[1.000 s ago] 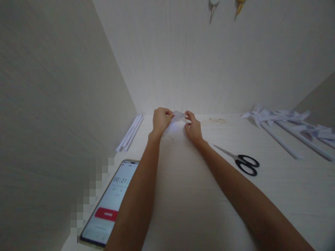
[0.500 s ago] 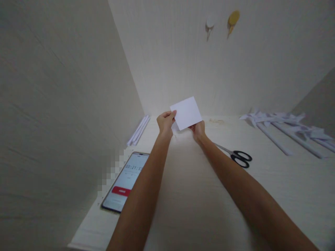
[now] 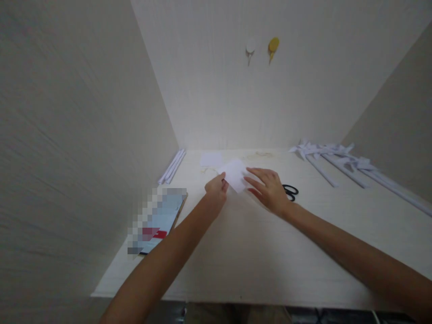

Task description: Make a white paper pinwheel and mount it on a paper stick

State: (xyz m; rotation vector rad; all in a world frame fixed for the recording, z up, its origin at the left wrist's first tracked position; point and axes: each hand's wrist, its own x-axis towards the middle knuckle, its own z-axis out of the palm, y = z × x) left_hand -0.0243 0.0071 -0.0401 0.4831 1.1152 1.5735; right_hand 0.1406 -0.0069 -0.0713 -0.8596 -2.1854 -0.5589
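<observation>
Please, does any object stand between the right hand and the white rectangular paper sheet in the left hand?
Nothing visible stands between the open right hand and the white rectangular paper sheet pinched in the left hand. Black-handled scissors, partly hidden by the right hand, lie outside that gap.

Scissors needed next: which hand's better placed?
Probably the right hand: it looks open and the scissors lie close by it, while the left hand pinches a white sheet.

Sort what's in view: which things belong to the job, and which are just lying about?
Probably the job:
held sheet, in the left hand; right hand is at its edge
second sheet
scissors
rolled sticks
paper-topped sticks

Probably incidental:
phone
white wall hook
yellow wall hook
</observation>
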